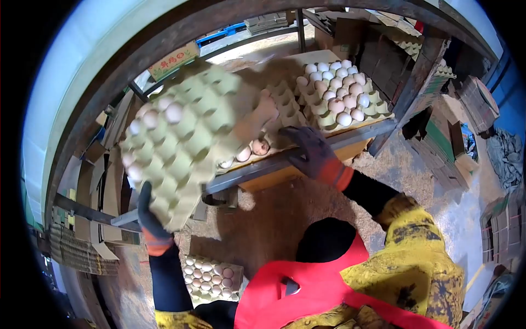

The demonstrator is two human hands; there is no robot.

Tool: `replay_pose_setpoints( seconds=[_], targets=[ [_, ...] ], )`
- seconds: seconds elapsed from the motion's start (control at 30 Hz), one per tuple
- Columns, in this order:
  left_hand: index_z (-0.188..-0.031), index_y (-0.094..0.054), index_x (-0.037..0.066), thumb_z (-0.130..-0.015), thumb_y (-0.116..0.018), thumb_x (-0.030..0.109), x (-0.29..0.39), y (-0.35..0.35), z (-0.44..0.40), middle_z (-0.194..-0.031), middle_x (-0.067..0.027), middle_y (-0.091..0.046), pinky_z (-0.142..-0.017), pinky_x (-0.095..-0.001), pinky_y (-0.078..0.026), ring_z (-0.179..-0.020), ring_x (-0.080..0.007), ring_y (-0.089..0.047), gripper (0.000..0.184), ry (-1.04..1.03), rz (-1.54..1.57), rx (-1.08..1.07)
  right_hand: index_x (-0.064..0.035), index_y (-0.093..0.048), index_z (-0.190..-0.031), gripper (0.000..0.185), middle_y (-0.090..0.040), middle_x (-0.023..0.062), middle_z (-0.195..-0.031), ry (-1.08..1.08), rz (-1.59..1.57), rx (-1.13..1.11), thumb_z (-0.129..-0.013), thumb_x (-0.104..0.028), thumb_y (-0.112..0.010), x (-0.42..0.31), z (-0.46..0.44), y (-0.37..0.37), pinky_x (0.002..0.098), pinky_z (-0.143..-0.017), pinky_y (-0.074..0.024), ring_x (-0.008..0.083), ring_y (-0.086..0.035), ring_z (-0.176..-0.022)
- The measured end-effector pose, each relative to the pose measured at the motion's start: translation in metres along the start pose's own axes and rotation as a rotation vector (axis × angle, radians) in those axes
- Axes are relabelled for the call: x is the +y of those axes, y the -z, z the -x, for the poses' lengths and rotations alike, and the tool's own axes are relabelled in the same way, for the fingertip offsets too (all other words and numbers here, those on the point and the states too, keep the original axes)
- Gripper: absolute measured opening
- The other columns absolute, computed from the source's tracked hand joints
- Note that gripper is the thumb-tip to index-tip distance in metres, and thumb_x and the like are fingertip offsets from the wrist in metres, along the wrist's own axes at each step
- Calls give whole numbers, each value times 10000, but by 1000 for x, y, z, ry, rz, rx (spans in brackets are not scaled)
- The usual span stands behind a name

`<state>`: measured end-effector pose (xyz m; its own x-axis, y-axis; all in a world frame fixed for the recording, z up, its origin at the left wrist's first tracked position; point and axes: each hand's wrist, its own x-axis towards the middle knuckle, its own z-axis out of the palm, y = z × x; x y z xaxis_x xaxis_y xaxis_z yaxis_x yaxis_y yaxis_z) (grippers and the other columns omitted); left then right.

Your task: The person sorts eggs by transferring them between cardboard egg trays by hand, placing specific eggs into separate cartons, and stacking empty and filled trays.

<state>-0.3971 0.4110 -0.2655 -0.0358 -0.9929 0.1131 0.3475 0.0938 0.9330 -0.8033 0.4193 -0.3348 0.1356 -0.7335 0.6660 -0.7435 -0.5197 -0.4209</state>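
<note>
My left hand [153, 219], in a dark glove with an orange cuff, grips the near left edge of a tilted pulp egg tray [189, 148]. Several eggs [150, 118] sit along that tray's left side, and many of its cups hold nothing. My right hand [315, 153], gloved alike, is over the shelf's front rail with thumb and fingers apart, holding nothing visible. Just left of it lie a few eggs [243, 153], one with a dark broken-looking patch [260, 146]. A blurred brownish shape [256, 118] beside the tilted tray is too smeared to make out.
On the shelf to the right sits another egg tray [378, 105] with several eggs. A metal rail [246, 174] runs along the shelf front. On the floor below is a tray of eggs [208, 278]. Flattened cardboard stacks [438, 156] stand to the right, more cardboard [82, 252] at left.
</note>
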Motion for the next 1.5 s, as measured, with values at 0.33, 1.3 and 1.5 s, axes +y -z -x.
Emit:
replay_pose_setpoints(
  seconds=[0.33, 1.3, 1.5],
  targets=[
    [-1276, -509, 45, -913, -574, 76, -137, -229, -133, -1167, -127, -563, -949, -377, -459, -1060, -257, -563, 370, -298, 260, 249, -116, -409, -1429, 528, -558, 122, -1257, -867, -1425, 323, -944, -219, -593, -3, -107, -1, 335, -875, -494, 246, -584, -1088],
    [-1437, -432, 87, -1009, -513, 289, 13, 21, 109, -1188, -129, -636, -851, -304, -510, -986, -188, -640, 480, 167, -742, 288, -117, -596, -1290, 488, -587, 153, -1313, -383, 729, -598, -908, -365, -421, 291, -262, -16, 493, -1073, -326, 339, -527, -1245],
    [-1425, -442, 52, -1000, -508, 310, 19, 82, 146, -1180, -110, -640, -848, -300, -522, -976, -175, -639, 501, 250, -738, 335, -136, -621, -1278, 535, -581, 132, -1344, -460, 741, -548, -955, -509, -416, 261, -253, -7, 484, -1108, -318, 313, -515, -1279]
  ],
)
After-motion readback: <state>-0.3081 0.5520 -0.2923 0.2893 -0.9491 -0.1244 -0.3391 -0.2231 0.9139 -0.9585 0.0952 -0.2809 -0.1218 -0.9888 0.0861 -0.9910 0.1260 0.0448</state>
